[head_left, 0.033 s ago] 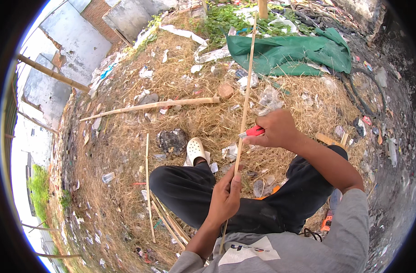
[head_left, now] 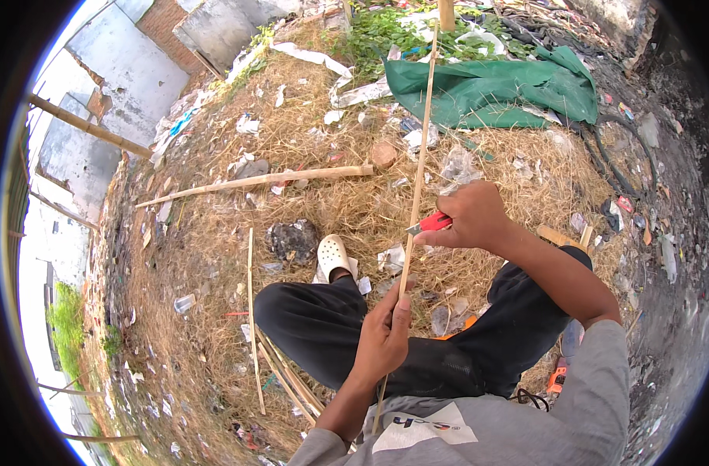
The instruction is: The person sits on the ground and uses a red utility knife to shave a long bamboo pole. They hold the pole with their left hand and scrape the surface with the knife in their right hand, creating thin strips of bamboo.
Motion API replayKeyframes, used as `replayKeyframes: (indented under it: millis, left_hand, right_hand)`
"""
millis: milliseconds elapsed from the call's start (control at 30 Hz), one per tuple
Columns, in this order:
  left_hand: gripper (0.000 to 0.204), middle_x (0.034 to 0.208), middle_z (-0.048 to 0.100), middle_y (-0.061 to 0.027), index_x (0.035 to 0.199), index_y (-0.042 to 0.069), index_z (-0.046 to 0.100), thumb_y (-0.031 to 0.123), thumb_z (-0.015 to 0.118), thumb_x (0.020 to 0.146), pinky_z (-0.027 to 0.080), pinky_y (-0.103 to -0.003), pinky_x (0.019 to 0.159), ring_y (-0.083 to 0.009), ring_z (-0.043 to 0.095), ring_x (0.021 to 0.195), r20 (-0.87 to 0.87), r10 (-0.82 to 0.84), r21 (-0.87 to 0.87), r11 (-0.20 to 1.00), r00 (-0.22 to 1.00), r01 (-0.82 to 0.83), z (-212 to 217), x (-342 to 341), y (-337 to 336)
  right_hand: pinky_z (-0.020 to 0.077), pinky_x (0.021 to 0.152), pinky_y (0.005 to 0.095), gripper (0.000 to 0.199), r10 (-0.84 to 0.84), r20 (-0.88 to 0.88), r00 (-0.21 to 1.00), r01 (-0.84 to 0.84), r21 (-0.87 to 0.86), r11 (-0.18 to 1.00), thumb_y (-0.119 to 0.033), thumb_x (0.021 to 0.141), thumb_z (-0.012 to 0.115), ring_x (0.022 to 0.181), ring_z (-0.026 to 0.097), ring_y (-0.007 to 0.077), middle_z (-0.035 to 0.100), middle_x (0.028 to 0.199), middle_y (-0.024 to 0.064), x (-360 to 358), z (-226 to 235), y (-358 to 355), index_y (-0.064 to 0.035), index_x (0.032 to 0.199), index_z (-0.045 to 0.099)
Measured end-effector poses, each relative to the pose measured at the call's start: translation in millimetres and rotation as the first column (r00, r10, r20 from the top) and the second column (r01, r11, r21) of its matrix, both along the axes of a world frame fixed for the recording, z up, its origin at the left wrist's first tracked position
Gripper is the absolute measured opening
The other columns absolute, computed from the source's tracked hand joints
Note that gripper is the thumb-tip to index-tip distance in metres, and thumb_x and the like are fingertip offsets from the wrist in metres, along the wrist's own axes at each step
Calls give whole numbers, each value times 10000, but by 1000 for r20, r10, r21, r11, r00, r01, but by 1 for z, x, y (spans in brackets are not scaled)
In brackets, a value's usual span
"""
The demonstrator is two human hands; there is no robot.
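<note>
A long, thin bamboo strip [head_left: 426, 128] runs from my lap up toward the far plants. My left hand [head_left: 384, 335] is closed around its lower part, fingers wrapped and thumb on top. Farther up, my right hand [head_left: 472, 217] grips a red-handled utility knife [head_left: 433, 223]. Its short blade meets the strip's right edge, above my left hand. The strip's bottom end lies against my grey shirt.
Several bamboo strips [head_left: 288, 373] lie by my left knee, and a thicker bamboo pole [head_left: 269, 179] rests on the dry grass ahead. Beyond are a dark lump [head_left: 294, 241], a brick piece [head_left: 384, 154] and a green tarp [head_left: 494, 89]. Litter is scattered around. An orange tool [head_left: 557, 377] sits by my right hip.
</note>
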State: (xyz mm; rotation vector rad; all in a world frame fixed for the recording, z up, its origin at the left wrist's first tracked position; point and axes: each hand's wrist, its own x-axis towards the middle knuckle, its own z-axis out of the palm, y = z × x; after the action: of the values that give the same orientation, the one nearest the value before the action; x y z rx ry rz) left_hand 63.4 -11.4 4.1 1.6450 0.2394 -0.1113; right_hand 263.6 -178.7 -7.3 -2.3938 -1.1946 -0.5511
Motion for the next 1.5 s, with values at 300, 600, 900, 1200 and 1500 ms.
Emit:
replayKeyframes:
  millis: [300,600,900,1200,1500]
  left_hand:
    - [383,655,370,84,1319,-12,516,248,413,1056,276,-196,518,-13,334,574,-59,-133,27,990,989,135,18,-42,1]
    - [351,630,425,-17,1318,-9,505,183,461,1028,326,-249,523,-69,389,581,-184,-269,81,954,945,287,32,-96,27]
    - [357,654,444,-3,1326,2,517,198,433,1040,322,-253,522,-62,397,580,-314,-353,107,909,881,403,27,-146,41]
    - [420,616,422,82,1294,-57,509,275,437,1047,285,-198,480,4,362,530,-224,-50,-43,998,973,41,-6,-125,57]
    - [349,636,421,55,1301,-42,520,171,457,1031,293,-210,519,-18,366,579,-159,-136,54,988,978,146,6,-112,43]
  right_hand:
    - [439,463,406,655,-405,-84,910,411,64,910,-712,795,590,472,572,301,541,486,105,62,14,-38,-93,589,637]
    - [444,523,416,657,-566,-160,809,583,87,808,-704,807,588,539,586,316,567,547,124,102,15,-102,-71,635,639]
    - [491,634,451,790,-850,-343,400,892,-65,446,-789,845,416,698,653,362,651,703,190,147,-7,-192,-60,716,691]
    - [389,562,423,839,-712,-482,511,801,-34,598,-812,846,393,556,492,283,477,553,110,114,-6,-159,-27,571,504]
    - [432,545,422,707,-407,-237,882,429,48,902,-733,853,498,547,565,314,548,549,113,63,8,-64,-72,614,579]
